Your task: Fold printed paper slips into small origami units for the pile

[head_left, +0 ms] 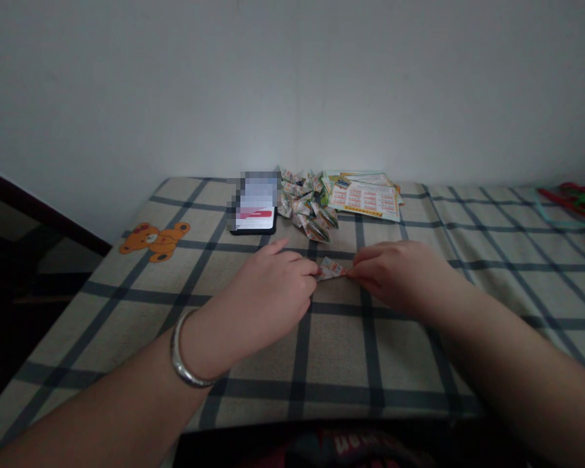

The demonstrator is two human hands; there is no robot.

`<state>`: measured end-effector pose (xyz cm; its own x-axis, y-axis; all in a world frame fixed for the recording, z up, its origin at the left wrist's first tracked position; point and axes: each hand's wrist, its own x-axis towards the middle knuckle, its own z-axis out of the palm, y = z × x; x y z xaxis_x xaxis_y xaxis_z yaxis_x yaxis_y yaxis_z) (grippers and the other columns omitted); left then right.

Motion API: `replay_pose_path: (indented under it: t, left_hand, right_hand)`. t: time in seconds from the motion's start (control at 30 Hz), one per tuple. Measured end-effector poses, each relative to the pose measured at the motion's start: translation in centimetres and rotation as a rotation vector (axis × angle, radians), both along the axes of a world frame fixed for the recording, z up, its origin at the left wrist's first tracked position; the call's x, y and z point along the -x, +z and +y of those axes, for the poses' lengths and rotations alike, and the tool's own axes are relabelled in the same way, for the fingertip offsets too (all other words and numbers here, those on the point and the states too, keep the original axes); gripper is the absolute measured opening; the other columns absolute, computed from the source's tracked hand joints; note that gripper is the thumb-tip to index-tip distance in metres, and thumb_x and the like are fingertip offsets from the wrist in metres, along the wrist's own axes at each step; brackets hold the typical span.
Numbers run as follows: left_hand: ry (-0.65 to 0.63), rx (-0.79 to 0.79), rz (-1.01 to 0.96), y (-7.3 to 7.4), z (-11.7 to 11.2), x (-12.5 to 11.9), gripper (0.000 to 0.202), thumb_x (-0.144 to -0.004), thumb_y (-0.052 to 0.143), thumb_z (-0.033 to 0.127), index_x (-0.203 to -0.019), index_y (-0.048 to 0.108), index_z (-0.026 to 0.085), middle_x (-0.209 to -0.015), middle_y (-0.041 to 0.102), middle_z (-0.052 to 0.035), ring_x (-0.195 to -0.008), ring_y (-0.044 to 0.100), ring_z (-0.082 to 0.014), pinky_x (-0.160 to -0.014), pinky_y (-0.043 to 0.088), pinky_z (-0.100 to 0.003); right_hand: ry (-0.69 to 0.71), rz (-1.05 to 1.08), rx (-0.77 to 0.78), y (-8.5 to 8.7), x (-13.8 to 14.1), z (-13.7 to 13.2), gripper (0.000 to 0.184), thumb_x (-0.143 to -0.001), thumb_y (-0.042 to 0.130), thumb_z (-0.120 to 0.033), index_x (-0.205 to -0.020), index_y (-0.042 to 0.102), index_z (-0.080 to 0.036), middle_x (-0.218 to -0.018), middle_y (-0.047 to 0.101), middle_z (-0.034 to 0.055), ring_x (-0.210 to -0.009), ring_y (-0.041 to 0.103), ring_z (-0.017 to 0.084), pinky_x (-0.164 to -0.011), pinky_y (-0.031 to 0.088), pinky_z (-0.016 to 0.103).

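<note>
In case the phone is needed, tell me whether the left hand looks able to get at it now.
Probably yes: the phone lies just beyond the left hand, with only tablecloth showing between them. That hand is at the folded paper, though, so it would likely have to let go first.

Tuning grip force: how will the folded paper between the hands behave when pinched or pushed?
The folded paper is small, so probably light. Its folds likely make it stiffer than a flat sheet, though a hard pinch could crush it. Its angular outline suggests sliding on the tablecloth rather than rolling.
</note>
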<state>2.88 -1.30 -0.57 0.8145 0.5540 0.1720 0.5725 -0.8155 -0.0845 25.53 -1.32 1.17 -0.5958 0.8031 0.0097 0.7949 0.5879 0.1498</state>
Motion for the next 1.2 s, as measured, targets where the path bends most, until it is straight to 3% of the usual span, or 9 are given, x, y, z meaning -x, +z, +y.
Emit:
replay_pose_path:
  t: [0.33, 0.5, 0.67, 0.8, 1.07, 1.2]
  left_hand:
    - [0.023, 0.037, 0.010, 0.2, 0.0, -0.4, 0.020, -0.086, 0.053, 0.018, -0.093, 0.071, 0.018, -0.103, 0.070, -0.0026, -0.099, 0.062, -0.0234, -0.099, 0.041, -0.049]
    - [0.053, 0.070, -0.003, 0.2, 0.0, -0.5, 0.020, -0.084, 0.052, 0.016, -0.091, 0.070, 0.017, -0.102, 0.069, -0.0046, -0.098, 0.061, -0.0232, -0.094, 0.045, -0.045]
    - [0.082, 0.123, -0.095, -0.2, 0.7, -0.6, 0.019, -0.086, 0.048, 0.015, -0.086, 0.067, 0.017, -0.097, 0.066, -0.0041, -0.095, 0.059, -0.0218, -0.089, 0.048, -0.042]
    - [0.095, 0.187, -0.156, -0.7, 0.9, -0.8, 0.014, -0.085, 0.049, 0.013, -0.083, 0.062, 0.017, -0.094, 0.063, -0.0046, -0.095, 0.056, -0.0209, -0.086, 0.048, -0.038]
    - [0.171, 0.147, -0.240, -1.1, 0.9, -1.3, 0.006, -0.087, 0.053, 0.017, -0.091, 0.057, 0.017, -0.090, 0.062, -0.0044, -0.088, 0.058, -0.0203, -0.077, 0.049, -0.036]
    - [0.170, 0.191, -0.306, -1.3, 1.2, -1.1, 0.007, -0.084, 0.057, 0.015, -0.090, 0.056, 0.018, -0.090, 0.062, -0.0030, -0.090, 0.058, -0.0197, -0.080, 0.049, -0.036]
  right_hand:
    - [-0.043, -0.053, 0.052, 0.5, -0.1, -0.1, 0.017, -0.085, 0.060, -0.021, -0.087, 0.073, -0.031, -0.083, 0.067, -0.0024, -0.068, 0.064, 0.015, -0.050, 0.019, 0.028]
    - [-0.022, 0.069, 0.049, -0.2, 0.2, 0.2, 0.018, -0.090, 0.054, -0.025, -0.081, 0.069, -0.022, -0.087, 0.067, 0.0003, -0.074, 0.062, 0.016, -0.053, 0.024, 0.029]
    - [0.027, 0.128, -0.051, -1.2, 0.9, 0.5, 0.017, -0.091, 0.054, -0.031, -0.083, 0.064, -0.020, -0.083, 0.066, 0.0006, -0.073, 0.060, 0.017, -0.057, 0.026, 0.031]
    - [0.050, 0.127, -0.091, -1.4, 1.3, 0.2, 0.017, -0.092, 0.052, -0.029, -0.085, 0.064, -0.020, -0.083, 0.066, 0.0013, -0.073, 0.059, 0.017, -0.058, 0.025, 0.031]
    - [0.044, 0.116, -0.126, -1.7, 1.2, 0.2, 0.015, -0.089, 0.052, -0.026, -0.089, 0.066, -0.020, -0.084, 0.066, 0.0019, -0.069, 0.057, 0.016, -0.055, 0.023, 0.031]
    - [0.046, 0.124, -0.165, -1.9, 1.4, 0.2, 0.015, -0.088, 0.050, -0.024, -0.086, 0.064, -0.020, -0.080, 0.065, 0.0024, -0.066, 0.057, 0.016, -0.055, 0.022, 0.032]
